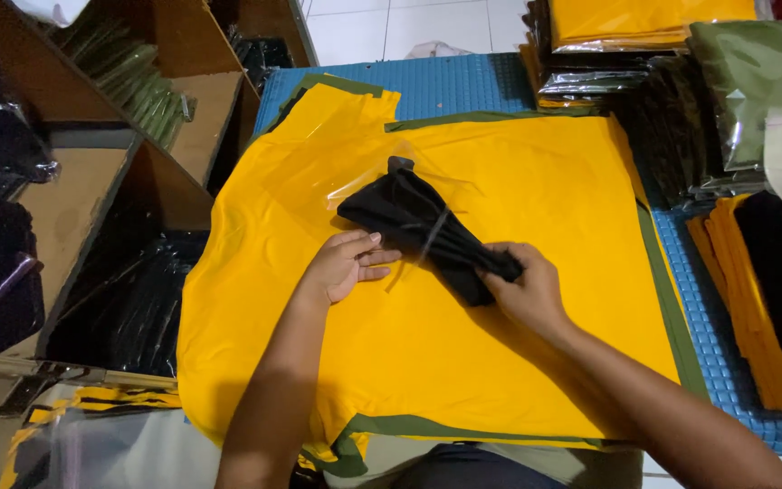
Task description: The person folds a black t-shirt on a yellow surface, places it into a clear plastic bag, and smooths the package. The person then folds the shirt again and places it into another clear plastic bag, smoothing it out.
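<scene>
A yellow garment lies spread flat over an olive green one on the blue mat. On it rests a rolled black cloth, partly inside a clear plastic bag. My right hand grips the near end of the black cloth. My left hand lies flat beside it, fingers pressing the clear plastic against the yellow fabric.
Wooden shelves with bagged dark garments stand at the left. Stacks of bagged yellow, black and olive clothes line the right and far side. Folded yellow and black garments lie at the right edge of the blue mat.
</scene>
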